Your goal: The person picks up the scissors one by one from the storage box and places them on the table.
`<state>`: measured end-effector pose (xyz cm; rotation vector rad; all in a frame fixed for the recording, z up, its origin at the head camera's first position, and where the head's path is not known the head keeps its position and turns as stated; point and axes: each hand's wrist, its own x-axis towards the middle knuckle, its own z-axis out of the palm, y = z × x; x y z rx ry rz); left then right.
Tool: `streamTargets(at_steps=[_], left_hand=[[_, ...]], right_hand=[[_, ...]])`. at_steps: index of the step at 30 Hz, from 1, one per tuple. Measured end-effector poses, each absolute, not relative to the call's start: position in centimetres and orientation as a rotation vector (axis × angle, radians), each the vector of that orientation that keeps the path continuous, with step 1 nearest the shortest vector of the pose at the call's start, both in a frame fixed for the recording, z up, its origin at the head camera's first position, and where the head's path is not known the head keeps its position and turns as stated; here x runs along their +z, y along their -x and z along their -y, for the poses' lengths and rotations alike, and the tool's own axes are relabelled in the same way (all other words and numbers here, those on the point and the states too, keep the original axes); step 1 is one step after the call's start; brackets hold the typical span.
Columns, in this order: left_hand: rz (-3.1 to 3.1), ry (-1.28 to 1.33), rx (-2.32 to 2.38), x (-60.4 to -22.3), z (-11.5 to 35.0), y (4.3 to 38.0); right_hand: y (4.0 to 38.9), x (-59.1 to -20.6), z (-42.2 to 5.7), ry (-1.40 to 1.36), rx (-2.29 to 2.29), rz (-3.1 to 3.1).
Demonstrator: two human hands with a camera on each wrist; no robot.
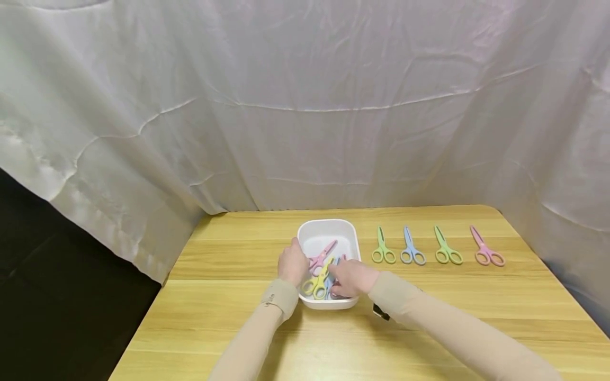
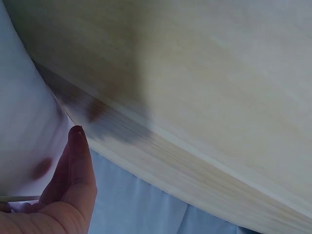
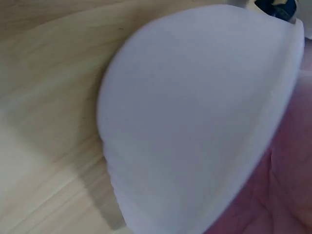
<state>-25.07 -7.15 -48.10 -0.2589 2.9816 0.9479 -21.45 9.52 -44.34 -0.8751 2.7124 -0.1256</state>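
A white plastic bin [image 1: 329, 227] stands on the table with several children's scissors in it. Among them I make out pink scissors [image 1: 324, 257], yellow scissors [image 1: 320, 286] and part of a blue pair. My left hand [image 1: 293, 263] holds the bin's left rim; in the left wrist view a digit of the left hand [image 2: 73, 190] lies along the outer wall. Over the right rim my right hand [image 1: 355, 277] reaches in, fingertips down among the scissors. Whether it grips a pair is hidden. The right wrist view shows mostly the bin's outer wall [image 3: 190, 107] and part of the palm.
Right of the bin lies a spaced row: green scissors [image 1: 382, 246], blue scissors [image 1: 411, 247], more green scissors [image 1: 444, 246] and magenta scissors [image 1: 484, 247], blades pointing away. A grey curtain [image 1: 310, 148] hangs behind the wooden table [image 1: 214, 296].
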Motion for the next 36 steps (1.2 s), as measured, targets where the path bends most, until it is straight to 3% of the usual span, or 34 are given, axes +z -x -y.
streamTargets(at_steps=[13, 36], left_hand=[[-2.953, 0.261, 1.12, -48.3, 7.6, 25.0], [-2.978, 0.038, 1.397, -49.1, 8.3, 25.0]], right_hand=[[23.7, -42.5, -6.8, 0.68, -0.196, -2.624], [26.0, -41.9, -5.6, 0.805, -0.325, -2.433]])
